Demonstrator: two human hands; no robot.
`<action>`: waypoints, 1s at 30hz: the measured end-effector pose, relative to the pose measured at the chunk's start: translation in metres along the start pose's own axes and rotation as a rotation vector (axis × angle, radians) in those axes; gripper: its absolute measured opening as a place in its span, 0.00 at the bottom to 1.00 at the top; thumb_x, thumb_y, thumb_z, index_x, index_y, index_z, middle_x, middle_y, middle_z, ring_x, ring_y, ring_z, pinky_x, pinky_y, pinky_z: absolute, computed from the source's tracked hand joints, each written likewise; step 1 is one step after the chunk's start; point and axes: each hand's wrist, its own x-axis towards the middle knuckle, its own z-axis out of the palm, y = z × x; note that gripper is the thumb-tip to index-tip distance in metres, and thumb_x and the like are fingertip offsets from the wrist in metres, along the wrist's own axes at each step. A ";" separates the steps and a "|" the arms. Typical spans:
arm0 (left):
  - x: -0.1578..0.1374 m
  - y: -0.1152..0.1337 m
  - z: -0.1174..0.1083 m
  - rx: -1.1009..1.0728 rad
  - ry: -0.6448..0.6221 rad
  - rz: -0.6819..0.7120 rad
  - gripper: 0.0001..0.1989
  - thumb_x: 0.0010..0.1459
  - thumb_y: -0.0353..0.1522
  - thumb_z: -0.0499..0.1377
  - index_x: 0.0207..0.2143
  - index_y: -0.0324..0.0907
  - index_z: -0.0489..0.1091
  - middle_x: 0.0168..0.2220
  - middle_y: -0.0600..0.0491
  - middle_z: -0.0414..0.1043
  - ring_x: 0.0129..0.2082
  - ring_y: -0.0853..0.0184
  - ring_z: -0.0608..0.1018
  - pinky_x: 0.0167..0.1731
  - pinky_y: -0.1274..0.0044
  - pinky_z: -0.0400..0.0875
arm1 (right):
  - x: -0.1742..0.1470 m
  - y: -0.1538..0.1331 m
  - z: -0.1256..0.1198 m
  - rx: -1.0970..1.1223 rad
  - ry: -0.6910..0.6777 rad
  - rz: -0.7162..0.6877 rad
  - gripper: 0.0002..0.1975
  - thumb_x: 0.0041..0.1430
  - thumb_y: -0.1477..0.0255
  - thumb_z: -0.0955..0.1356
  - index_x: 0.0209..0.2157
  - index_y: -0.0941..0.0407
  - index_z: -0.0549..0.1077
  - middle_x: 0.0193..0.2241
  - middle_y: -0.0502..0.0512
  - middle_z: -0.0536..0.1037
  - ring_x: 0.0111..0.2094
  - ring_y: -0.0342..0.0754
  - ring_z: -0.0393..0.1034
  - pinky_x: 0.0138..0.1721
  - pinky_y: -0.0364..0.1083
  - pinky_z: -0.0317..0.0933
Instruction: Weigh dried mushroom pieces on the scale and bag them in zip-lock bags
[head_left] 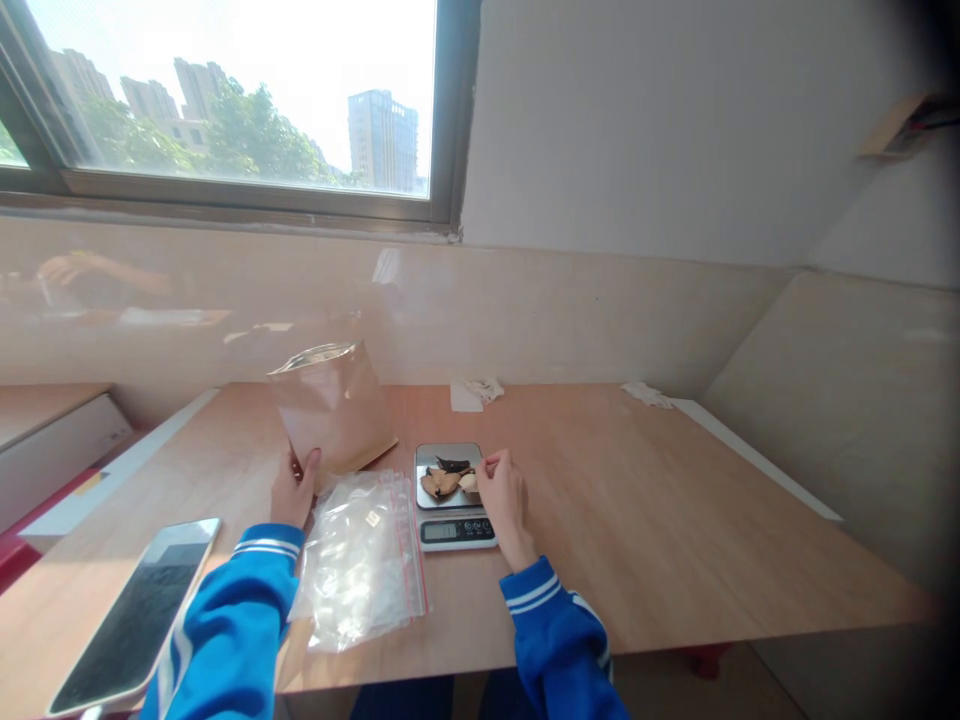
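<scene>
My left hand [294,490] grips the lower left side of a brown stand-up pouch [334,405], which is open at the top and tilted; its contents cannot be made out. My right hand [506,505] is over the right edge of a small digital kitchen scale [459,533], its fingers pinched together; anything between them is hidden. Several dried brown slices [441,483], a dark piece [453,465] and a pale piece [469,483] lie on the scale's steel plate [428,455]. The display digits are too faint to read.
Clear zip bags [360,560] with red seal lines lie stacked left of the scale. A large phone or tablet [139,610] rests at the left. Crumpled white paper [486,390] and another scrap [647,395] lie along the table's back edge, near the wall.
</scene>
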 end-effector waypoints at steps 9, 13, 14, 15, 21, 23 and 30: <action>0.001 -0.005 0.006 -0.210 0.049 0.102 0.34 0.54 0.48 0.56 0.59 0.42 0.55 0.54 0.42 0.66 0.48 0.59 0.74 0.47 0.67 0.69 | -0.004 0.013 0.015 0.038 0.159 -0.105 0.13 0.65 0.63 0.58 0.34 0.57 0.65 0.33 0.60 0.73 0.37 0.54 0.68 0.37 0.49 0.59; -0.002 -0.002 0.005 -0.299 0.054 0.117 0.37 0.53 0.45 0.60 0.61 0.43 0.52 0.57 0.40 0.63 0.53 0.57 0.71 0.52 0.63 0.67 | -0.009 0.028 0.005 0.138 0.174 -0.068 0.16 0.66 0.62 0.55 0.35 0.57 0.65 0.33 0.60 0.72 0.37 0.53 0.67 0.38 0.50 0.59; -0.003 0.000 0.004 -0.297 0.055 0.110 0.37 0.52 0.45 0.60 0.61 0.43 0.52 0.57 0.40 0.63 0.53 0.56 0.71 0.52 0.63 0.66 | -0.011 0.031 0.003 0.155 0.170 -0.064 0.16 0.66 0.62 0.55 0.35 0.57 0.66 0.33 0.60 0.72 0.37 0.53 0.67 0.38 0.50 0.59; -0.004 0.001 0.003 -0.288 0.055 0.102 0.37 0.52 0.45 0.60 0.61 0.43 0.52 0.57 0.41 0.63 0.53 0.56 0.71 0.52 0.63 0.67 | -0.012 0.033 0.001 0.172 0.164 -0.063 0.16 0.66 0.61 0.55 0.35 0.57 0.66 0.33 0.60 0.72 0.37 0.53 0.67 0.38 0.50 0.59; -0.005 0.004 0.000 -0.214 0.015 0.086 0.35 0.52 0.47 0.59 0.58 0.42 0.56 0.56 0.42 0.65 0.51 0.56 0.73 0.51 0.64 0.67 | -0.023 0.036 -0.004 0.255 0.124 -0.118 0.14 0.66 0.62 0.56 0.36 0.56 0.66 0.34 0.58 0.72 0.36 0.51 0.66 0.41 0.51 0.59; -0.004 0.002 0.001 -0.226 0.013 0.127 0.35 0.53 0.47 0.59 0.59 0.41 0.55 0.57 0.41 0.64 0.53 0.56 0.71 0.52 0.64 0.66 | -0.025 0.036 -0.005 0.270 0.119 -0.134 0.14 0.66 0.62 0.56 0.36 0.56 0.66 0.34 0.58 0.71 0.36 0.51 0.66 0.41 0.51 0.59; -0.015 0.024 -0.021 -0.301 0.227 0.404 0.29 0.58 0.45 0.51 0.57 0.41 0.51 0.61 0.39 0.55 0.57 0.55 0.67 0.56 0.60 0.62 | -0.030 0.043 -0.010 0.283 0.134 -0.116 0.14 0.66 0.64 0.56 0.37 0.56 0.66 0.33 0.57 0.71 0.35 0.50 0.65 0.40 0.51 0.59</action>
